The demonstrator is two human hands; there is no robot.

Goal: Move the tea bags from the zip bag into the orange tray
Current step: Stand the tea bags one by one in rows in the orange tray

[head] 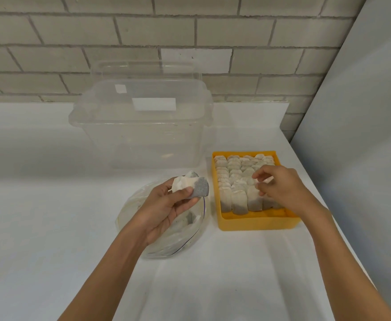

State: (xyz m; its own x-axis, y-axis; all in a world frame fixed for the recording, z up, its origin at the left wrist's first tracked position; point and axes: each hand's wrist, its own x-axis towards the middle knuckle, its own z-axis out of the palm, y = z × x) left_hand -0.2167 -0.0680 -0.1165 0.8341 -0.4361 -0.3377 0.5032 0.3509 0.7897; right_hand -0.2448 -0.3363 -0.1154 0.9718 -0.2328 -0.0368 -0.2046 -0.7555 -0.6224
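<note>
While the left hand grips a few tea bags between thumb and curled fingers, raised just above the zip bag, the right hand hovers over the orange tray. Its fingers are loosely curled at the tops of the packed rows of tea bags standing upright in the tray; whether they pinch one I cannot tell. These rows fill the tray from the far wall almost to the near one, where a narrow strip of its floor shows bare. The zip bag lies on the white table, just left of the tray, with more tea bags dimly visible inside it. A clear plastic box stands behind them, near a brick wall.
</note>
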